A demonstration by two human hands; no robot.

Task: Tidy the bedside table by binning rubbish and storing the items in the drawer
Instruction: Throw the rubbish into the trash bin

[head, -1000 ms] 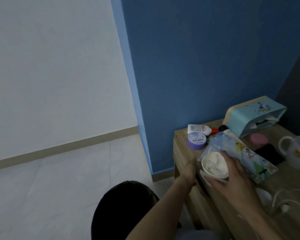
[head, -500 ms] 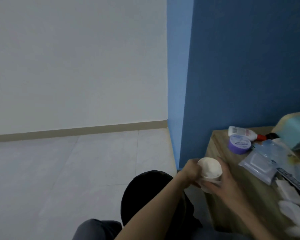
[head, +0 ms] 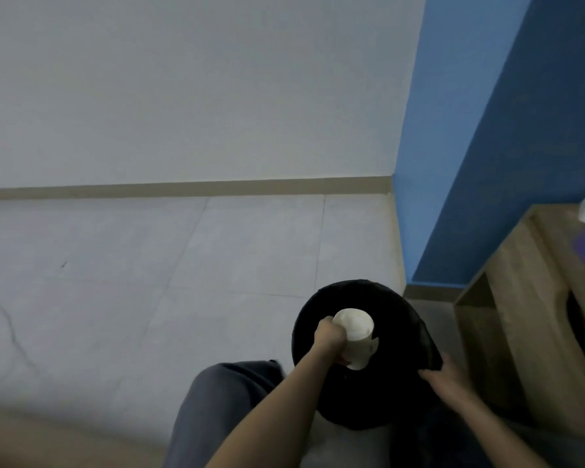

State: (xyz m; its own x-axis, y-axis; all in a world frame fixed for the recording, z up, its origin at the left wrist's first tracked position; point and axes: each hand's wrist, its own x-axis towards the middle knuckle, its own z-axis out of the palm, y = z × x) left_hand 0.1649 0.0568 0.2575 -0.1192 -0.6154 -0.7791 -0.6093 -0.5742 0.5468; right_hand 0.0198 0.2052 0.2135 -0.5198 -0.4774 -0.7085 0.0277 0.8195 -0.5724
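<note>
Paper cup (head: 355, 336), white, stuffed with crumpled tissue: held over the open mouth of the black bin (head: 390, 298), which stands beside the bedside table (head: 520, 298). Left hand (head: 328, 339) grasps it, fingers curled round its left side wall. Long axis near upright, mouth up toward the camera, base down into the bin. Right hand (head: 443, 376) at the bin's near rim; grip cannot be told.
</note>
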